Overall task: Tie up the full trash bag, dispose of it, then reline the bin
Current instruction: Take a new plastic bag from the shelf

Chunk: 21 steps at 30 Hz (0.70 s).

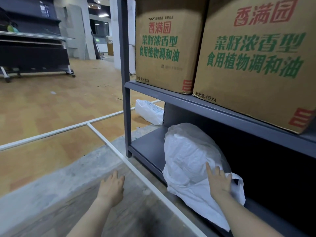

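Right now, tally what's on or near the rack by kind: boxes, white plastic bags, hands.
Cardboard boxes: 2, left one and right one, both on the upper shelf.
White plastic bags: 2, one on the bottom shelf, one on the floor behind the rack.
Hands: 2, left hand, right hand.
Total: 6

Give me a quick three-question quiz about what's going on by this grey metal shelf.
1. True or false: the right hand rests on the white plastic bag on the bottom shelf.
2. How many brown cardboard boxes stand on the shelf above?
3. The left hand is: A) gripping the bag, B) empty, fingers spread over the floor.

Key: 1 true; 2 two; 3 B.
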### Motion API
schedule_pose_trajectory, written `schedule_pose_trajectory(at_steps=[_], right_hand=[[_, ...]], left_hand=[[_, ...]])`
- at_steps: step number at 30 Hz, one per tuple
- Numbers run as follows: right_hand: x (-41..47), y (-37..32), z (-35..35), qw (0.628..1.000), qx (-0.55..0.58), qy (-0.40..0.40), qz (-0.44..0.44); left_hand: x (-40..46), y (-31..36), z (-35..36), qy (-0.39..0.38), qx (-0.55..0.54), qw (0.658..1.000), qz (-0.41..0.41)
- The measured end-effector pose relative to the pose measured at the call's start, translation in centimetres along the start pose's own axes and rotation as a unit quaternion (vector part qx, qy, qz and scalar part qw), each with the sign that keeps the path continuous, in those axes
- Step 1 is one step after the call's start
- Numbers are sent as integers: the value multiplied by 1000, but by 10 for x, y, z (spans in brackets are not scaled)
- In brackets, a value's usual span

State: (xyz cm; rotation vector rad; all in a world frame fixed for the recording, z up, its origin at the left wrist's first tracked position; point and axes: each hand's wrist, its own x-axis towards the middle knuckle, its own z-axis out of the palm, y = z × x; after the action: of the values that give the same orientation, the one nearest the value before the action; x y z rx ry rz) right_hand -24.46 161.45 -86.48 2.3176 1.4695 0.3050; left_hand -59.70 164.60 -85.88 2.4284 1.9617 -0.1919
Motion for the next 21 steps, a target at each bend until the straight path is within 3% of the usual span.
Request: schedule_pose_trajectory(at_steps=[7, 13, 21], right_hand=[[1, 3, 1, 998, -32, -24, 46], [-1, 2, -7, 999, -45, -21, 2], [-2, -12, -29, 993, 101, -33, -54]], left_hand=[[0, 0, -7, 3, -1, 1000, 4], [1, 2, -12, 4, 0, 1000, 7], [6, 12, -20, 23, -24, 999, 10]])
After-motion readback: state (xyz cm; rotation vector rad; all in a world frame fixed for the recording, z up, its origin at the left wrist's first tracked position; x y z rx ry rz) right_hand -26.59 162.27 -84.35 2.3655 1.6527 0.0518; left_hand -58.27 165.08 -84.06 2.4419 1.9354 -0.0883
